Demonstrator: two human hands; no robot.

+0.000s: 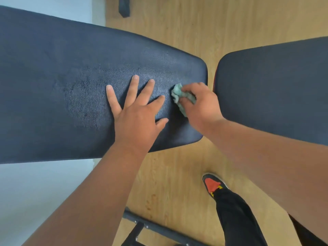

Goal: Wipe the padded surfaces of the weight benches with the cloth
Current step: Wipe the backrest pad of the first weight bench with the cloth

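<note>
A long black padded bench pad (pixel 62 77) stretches from the left edge to the middle of the head view. A second black pad (pixel 276 89) lies to its right across a narrow gap. My left hand (pixel 136 110) rests flat on the long pad with fingers spread. My right hand (pixel 200 103) grips a crumpled green cloth (pixel 177 94) and presses it on the long pad near its right end. Most of the cloth is hidden under my fingers. A dull, mottled patch shows on the pad to the left of my left hand.
Wood-pattern floor (pixel 177 174) lies under the benches, with a pale floor area (pixel 35 192) at the left. My leg and red-and-black shoe (pixel 213 184) stand at the lower right. A black metal bench frame (pixel 150 226) crosses the bottom. A dark object (pixel 124 6) lies at the top.
</note>
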